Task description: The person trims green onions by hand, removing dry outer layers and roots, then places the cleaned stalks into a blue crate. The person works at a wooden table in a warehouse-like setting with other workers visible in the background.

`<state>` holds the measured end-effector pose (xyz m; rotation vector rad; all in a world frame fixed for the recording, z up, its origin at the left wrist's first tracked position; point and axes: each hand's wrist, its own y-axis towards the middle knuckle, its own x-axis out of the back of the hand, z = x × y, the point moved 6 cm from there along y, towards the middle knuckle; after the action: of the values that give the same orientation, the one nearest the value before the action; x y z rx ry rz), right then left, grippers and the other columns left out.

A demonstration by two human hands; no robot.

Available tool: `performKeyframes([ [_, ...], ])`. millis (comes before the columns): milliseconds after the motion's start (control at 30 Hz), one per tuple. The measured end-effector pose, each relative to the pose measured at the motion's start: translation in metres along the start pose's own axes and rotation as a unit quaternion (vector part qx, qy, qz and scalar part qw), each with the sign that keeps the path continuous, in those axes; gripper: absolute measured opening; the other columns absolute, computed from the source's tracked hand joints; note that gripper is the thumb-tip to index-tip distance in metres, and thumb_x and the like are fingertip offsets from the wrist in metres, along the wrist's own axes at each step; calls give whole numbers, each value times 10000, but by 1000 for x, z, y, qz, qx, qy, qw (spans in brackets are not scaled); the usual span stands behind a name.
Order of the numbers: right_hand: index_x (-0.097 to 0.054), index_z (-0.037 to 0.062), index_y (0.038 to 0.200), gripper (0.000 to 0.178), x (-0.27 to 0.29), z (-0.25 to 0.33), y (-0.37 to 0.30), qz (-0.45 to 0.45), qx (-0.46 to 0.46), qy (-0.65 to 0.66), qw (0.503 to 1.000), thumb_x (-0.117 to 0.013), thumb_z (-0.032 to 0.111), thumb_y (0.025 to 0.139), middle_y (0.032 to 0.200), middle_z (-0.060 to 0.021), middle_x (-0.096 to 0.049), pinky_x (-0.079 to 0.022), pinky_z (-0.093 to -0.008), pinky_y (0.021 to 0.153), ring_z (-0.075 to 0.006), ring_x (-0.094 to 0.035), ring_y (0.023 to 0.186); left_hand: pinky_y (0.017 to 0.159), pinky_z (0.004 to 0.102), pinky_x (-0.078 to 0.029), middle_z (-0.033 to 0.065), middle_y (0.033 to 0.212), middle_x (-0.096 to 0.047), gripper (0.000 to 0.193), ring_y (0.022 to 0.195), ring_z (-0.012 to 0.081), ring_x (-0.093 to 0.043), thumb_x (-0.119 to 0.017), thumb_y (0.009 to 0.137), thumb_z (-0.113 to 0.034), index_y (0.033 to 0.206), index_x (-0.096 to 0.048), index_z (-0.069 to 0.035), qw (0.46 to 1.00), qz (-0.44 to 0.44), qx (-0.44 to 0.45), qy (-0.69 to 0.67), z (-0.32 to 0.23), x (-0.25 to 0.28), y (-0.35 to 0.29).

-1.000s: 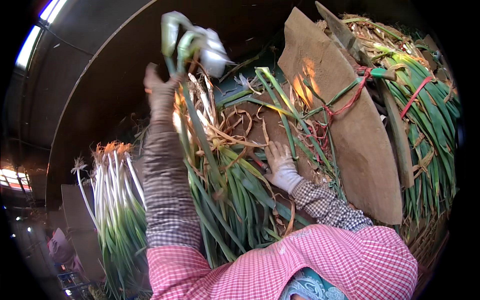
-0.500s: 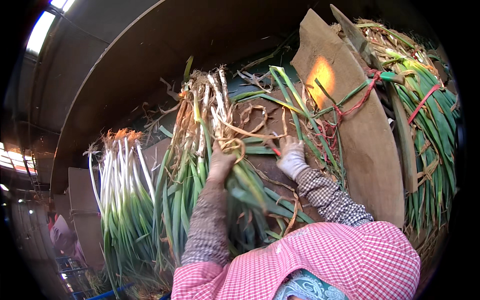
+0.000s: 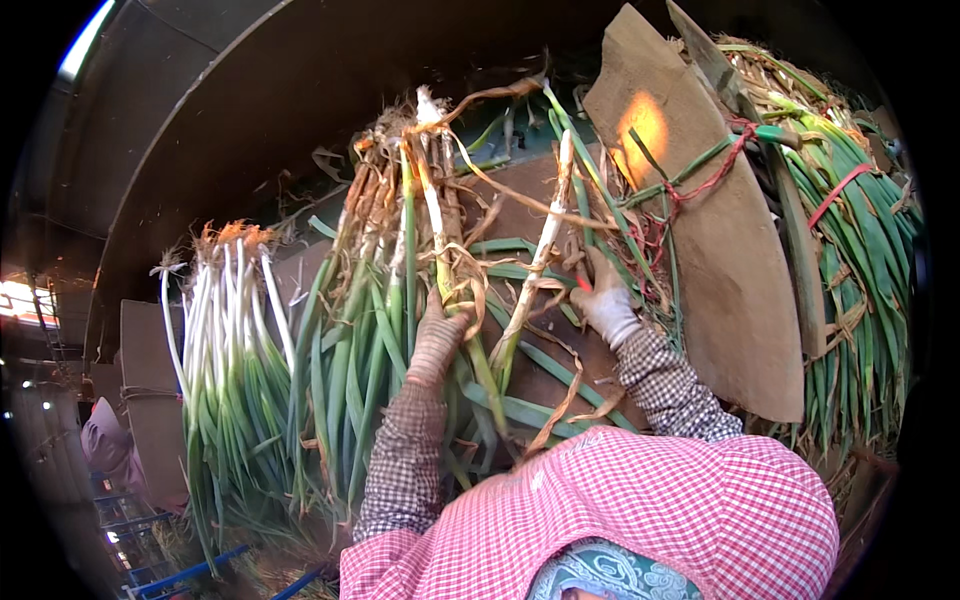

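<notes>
My left hand (image 3: 437, 340), in a worn glove, closes round the green part of a leek-like green onion (image 3: 434, 205) with dry brown skins and a pale stem. Beside it, unpeeled green onions (image 3: 365, 240) lie in a thick bunch, roots at the far end. Between my hands slants another white-stemmed green onion (image 3: 540, 260), trailing dry leaf strips. My right hand (image 3: 605, 308), in a white glove, is closed on a small tool with a red handle (image 3: 583, 284); its working end cannot be made out.
Cleaned green onions (image 3: 230, 340) with white stems stand bunched at the left. A tall brown board (image 3: 735, 290) with red string (image 3: 700, 190) rises at the right, tied bundles (image 3: 850, 250) behind it. Blue rails (image 3: 190, 575) lie lower left; pink-checked cloth (image 3: 640, 500) fills the lower edge.
A white-stemmed green onion now stands apart between my hands. My right hand has shifted slightly right and turned. The left hand stays closed on its stalk, a little lower.
</notes>
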<state>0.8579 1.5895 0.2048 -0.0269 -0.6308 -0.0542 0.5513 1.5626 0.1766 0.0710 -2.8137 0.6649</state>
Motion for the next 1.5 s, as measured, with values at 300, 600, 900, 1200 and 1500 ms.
performKeyframes([
  [300, -434, 73, 1480, 830, -8, 45, -85, 328, 110, -65, 936, -715, 212, 711, 1030, -209, -631, -517, -447, 888, -380, -633, 980, 958, 294, -505, 96, 1282, -608, 590, 1133, 191, -606, -571, 845, -82, 1423, -488, 4, 937, 116, 87, -317, 17, -27, -46],
  [600, -437, 79, 1480, 839, -7, 55, -93, 311, 135, -59, 939, -733, 276, 720, 1037, -212, -632, -504, -476, 886, -399, -623, 1001, 932, 331, -532, 137, 1199, -668, 428, 1068, 217, -647, -616, 967, -137, 1356, -535, 22, 895, 71, -14, -440, 22, -38, -38],
  [900, -426, 76, 1489, 854, -24, 46, -116, 318, 144, -126, 928, -730, 306, 725, 1048, -218, -646, -512, -486, 872, -400, -633, 984, 981, 301, -487, 52, 1267, -635, 490, 1132, 159, -616, -553, 1022, -301, 1433, -493, -41, 924, 123, 26, -360, 37, -38, -38],
  [1200, -451, 77, 1432, 785, -19, 42, -120, 353, 121, -133, 918, -717, 274, 719, 975, -202, -643, -507, -506, 837, -402, -646, 947, 1126, 328, -389, 83, 1475, -505, 733, 1349, 195, -489, -421, 1037, -561, 1539, -358, -31, 923, 97, -27, -370, 21, -50, -38],
  [1500, -504, 35, 1341, 585, -102, 53, 63, 248, 35, -187, 950, -657, 317, 853, 998, -234, -692, -570, -469, 821, -375, -706, 928, 1123, 319, -351, 56, 1399, -529, 639, 1314, 169, -463, -463, 1055, -424, 1561, -334, -56, 937, 65, 23, -342, 53, -55, -44],
])
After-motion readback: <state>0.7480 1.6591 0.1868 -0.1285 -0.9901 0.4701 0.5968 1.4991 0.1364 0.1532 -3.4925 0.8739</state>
